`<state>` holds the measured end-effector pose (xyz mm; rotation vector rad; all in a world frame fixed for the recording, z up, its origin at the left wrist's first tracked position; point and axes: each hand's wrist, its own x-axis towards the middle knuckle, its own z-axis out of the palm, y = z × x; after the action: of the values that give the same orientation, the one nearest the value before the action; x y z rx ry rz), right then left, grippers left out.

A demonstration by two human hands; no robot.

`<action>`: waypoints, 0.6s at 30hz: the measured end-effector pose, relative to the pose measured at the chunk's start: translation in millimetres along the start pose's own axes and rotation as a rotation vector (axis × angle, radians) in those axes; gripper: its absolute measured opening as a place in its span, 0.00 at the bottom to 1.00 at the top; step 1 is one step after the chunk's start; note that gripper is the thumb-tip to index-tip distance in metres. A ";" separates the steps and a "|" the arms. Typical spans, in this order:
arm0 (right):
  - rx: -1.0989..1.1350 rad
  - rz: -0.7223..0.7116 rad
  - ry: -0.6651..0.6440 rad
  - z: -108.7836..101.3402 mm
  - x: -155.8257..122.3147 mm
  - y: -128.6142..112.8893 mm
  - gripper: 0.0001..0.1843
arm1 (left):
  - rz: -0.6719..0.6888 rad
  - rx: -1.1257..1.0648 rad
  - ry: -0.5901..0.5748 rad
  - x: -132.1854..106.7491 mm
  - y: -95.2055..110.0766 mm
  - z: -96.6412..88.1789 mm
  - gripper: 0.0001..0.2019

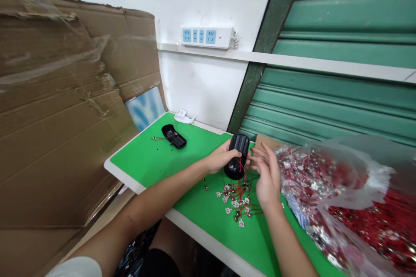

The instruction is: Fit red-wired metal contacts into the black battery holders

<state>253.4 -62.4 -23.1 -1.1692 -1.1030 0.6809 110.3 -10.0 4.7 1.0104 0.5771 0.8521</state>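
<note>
A black plastic battery housing with rounded ends is gripped by my left hand, thumb across its face. Thin red wires show on the housing below that thumb. My right hand is just to the right of it, fingers spread and apart, with nothing visible in them. Under both hands lies a loose pile of small metal contacts with red wires. Farther left on the table rests a second black housing, with thin wires coming out of its left side.
A clear plastic bag packed with red-wired metal parts covers the right of the green table. Cardboard walls the left side. A white power strip hangs on the wall. A white object lies at the back edge.
</note>
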 end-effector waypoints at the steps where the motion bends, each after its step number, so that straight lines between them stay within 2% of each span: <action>1: 0.022 -0.007 0.009 -2.2 1.2 -1.2 0.32 | -0.004 -0.035 0.001 -2.8 5.4 1.7 0.26; 4: 0.026 -0.021 0.035 -9.7 4.8 -4.4 0.34 | 0.012 -0.129 0.018 -27.4 23.6 7.4 0.25; 6: 0.025 -0.031 0.032 -12.9 6.4 -6.7 0.34 | 0.022 -0.194 0.019 -63.2 30.3 11.0 0.25; 9: 0.045 -0.067 0.062 -12.5 5.6 -10.7 0.33 | 0.075 -0.295 0.034 -144.6 21.0 14.2 0.25; 11: 0.068 -0.087 0.066 -10.0 4.1 -13.3 0.32 | 0.003 -0.376 0.046 -208.1 2.9 11.8 0.25; 14: 0.076 -0.116 0.075 -6.1 3.5 -16.0 0.32 | -0.186 -0.346 0.315 -296.1 -35.4 -7.2 0.21; 15: 0.069 -0.125 0.071 -5.0 3.8 -16.7 0.32 | -0.267 -0.312 0.468 -320.2 -50.3 -18.7 0.22; 17: 0.048 -0.130 0.057 -3.0 4.6 -17.6 0.31 | -0.415 -0.243 0.729 -357.8 -82.3 -48.3 0.25; 18: 0.041 -0.127 0.051 -1.9 4.8 -18.0 0.31 | -0.473 -0.184 0.821 -371.3 -98.9 -64.8 0.25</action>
<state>254.8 -64.2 -4.5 -1.0669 -1.1055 0.5698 -111.5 -313.2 -99.0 0.2890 1.3440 0.8506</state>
